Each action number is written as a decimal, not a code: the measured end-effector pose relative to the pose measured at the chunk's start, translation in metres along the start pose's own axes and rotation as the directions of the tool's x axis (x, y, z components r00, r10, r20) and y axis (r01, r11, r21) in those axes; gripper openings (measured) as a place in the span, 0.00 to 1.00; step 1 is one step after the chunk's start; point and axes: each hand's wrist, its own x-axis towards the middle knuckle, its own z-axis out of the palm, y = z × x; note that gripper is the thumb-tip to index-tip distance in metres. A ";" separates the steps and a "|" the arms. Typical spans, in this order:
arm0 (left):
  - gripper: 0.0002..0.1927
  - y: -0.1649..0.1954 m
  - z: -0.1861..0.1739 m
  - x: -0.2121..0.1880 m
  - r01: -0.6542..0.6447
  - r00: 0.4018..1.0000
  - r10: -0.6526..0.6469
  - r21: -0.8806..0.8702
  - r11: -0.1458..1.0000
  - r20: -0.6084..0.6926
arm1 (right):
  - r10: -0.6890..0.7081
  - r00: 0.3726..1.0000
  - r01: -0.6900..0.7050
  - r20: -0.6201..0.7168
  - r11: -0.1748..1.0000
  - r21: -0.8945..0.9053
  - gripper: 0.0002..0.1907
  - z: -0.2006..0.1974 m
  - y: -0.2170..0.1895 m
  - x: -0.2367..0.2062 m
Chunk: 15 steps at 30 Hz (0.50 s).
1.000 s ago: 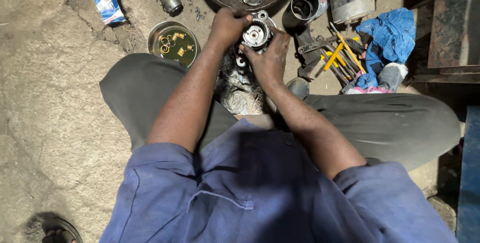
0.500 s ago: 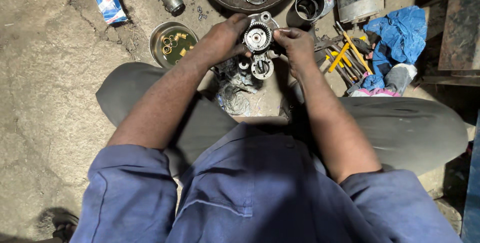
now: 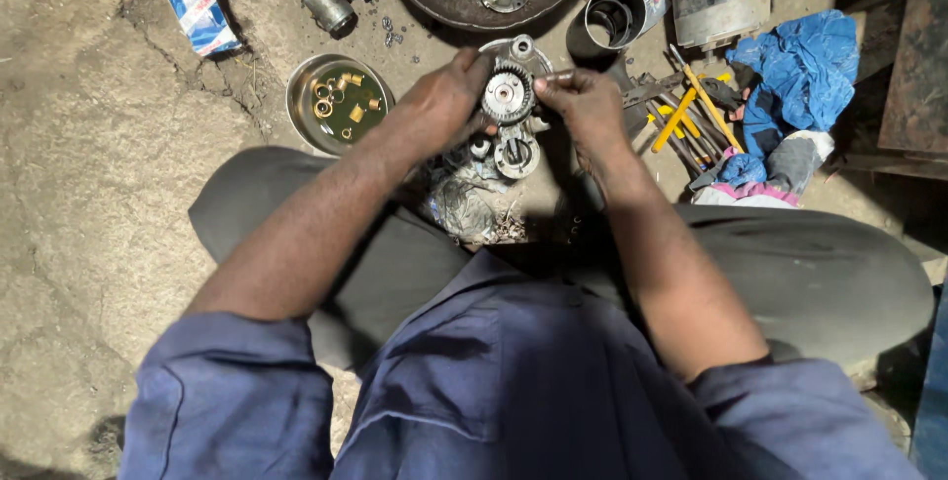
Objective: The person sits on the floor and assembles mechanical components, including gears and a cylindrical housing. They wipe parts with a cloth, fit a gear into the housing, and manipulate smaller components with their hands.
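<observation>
Grey metal round toothed gear part, hard, likely heavy and greasy so best gripped by its rim, sits above the lap, pinched between left hand and right hand fingers, near a small metal bowl of brass bits.
</observation>
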 end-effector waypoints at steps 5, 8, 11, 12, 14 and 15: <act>0.51 0.002 -0.009 0.003 0.001 1.000 0.000 -0.152 0.988 0.010 | -0.029 0.999 0.028 0.018 0.999 0.032 0.08 0.002 -0.010 -0.011; 0.53 0.005 -0.011 0.003 0.009 1.000 -0.005 -0.183 0.983 0.025 | -0.038 0.999 0.036 0.014 0.996 0.085 0.08 0.005 -0.009 -0.009; 0.55 0.010 -0.010 0.001 0.092 0.995 -0.082 -0.201 0.975 0.060 | -0.023 1.000 0.023 -0.002 0.992 0.121 0.08 0.006 -0.003 -0.007; 0.55 0.011 -0.010 0.001 0.123 0.991 -0.110 -0.200 0.972 0.073 | -0.032 0.999 0.032 0.000 0.991 0.133 0.07 0.006 -0.001 -0.006; 0.52 0.013 -0.009 0.000 0.096 0.995 -0.096 -0.204 0.974 0.012 | -0.029 1.000 0.029 -0.004 0.985 0.172 0.07 0.007 0.004 -0.005; 0.51 0.013 -0.008 0.000 0.081 0.996 -0.087 -0.201 0.976 -0.023 | -0.021 1.000 0.024 -0.013 0.980 0.199 0.07 0.008 0.007 -0.004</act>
